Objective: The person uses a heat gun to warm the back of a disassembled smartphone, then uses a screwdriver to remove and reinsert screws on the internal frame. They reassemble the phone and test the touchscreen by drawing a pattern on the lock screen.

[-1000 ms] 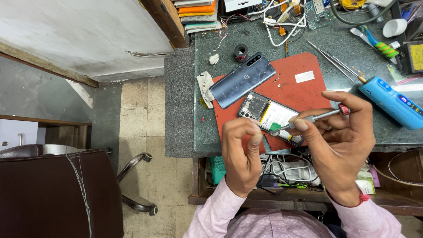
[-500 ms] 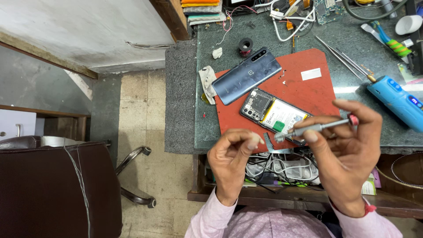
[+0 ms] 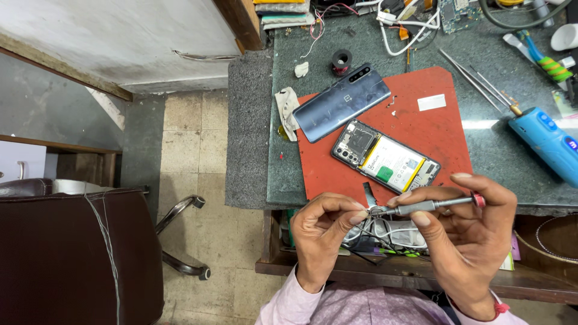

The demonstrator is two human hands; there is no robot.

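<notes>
Below red mat (image 3: 421, 129): right hand (image 3: 466, 232) grips screwdriver (image 3: 430, 206); left hand (image 3: 322, 232) pinches tip.

Slim metal screwdriver (image 3: 430, 205) with red end cap lying near-horizontal in right hand (image 3: 466, 241) grip, tip pointing left, meeting left hand (image 3: 319, 232) fingertips (image 3: 356, 215) just off desk's near edge. Whether tip is carrying screw: too small to tell.

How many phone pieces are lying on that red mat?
2. The grey back cover lies at the mat's upper left; the opened phone body lies below it, near the middle. Smaller parts may be hidden behind the right hand holding the screwdriver.
</notes>
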